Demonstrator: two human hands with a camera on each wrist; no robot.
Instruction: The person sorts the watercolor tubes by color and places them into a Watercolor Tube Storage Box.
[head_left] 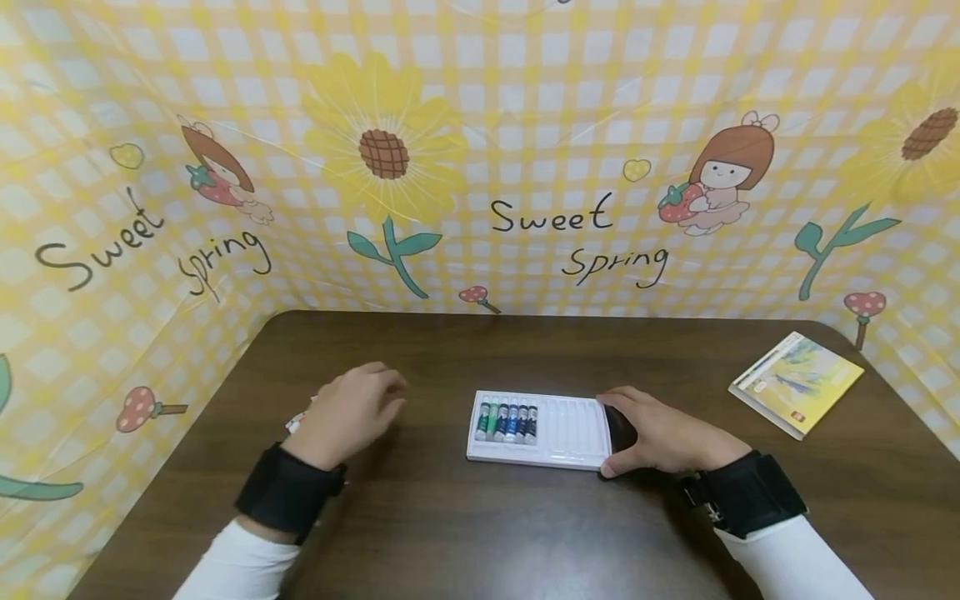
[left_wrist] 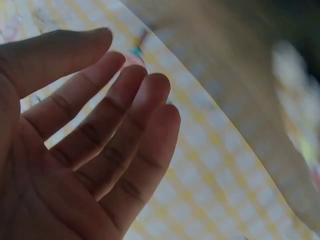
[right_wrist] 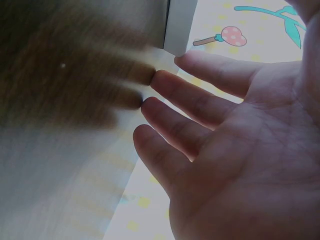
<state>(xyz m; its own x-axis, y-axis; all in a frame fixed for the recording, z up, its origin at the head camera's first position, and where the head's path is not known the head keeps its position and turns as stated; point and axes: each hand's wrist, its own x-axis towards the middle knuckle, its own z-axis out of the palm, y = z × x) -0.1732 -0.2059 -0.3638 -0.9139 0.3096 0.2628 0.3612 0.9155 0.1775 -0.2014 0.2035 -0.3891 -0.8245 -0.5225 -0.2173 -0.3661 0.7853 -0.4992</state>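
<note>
A white paint tray point(head_left: 570, 458) lies on the table in the head view. Several small paint tubes point(head_left: 507, 422), green through dark blue, line its left half, and bare moulded slots show on the right. My right hand point(head_left: 660, 433) spans the tray's right end, thumb at the near corner and index fingertip at the far one. In the right wrist view, the fingers point(right_wrist: 185, 95) extend nearly straight, the upper fingertip right at the tray's corner. My left hand point(head_left: 352, 417) hovers left of the tray, fingers loosely bent, holding nothing; the palm shows bare in the left wrist view.
Partly hidden behind the left wrist is a small white item point(head_left: 294, 423) with coloured marks. A yellow-covered book or pad point(head_left: 798, 383) lies at the back right of the brown table point(head_left: 420, 533). Yellow checked cloth point(head_left: 525, 100) hangs around the table.
</note>
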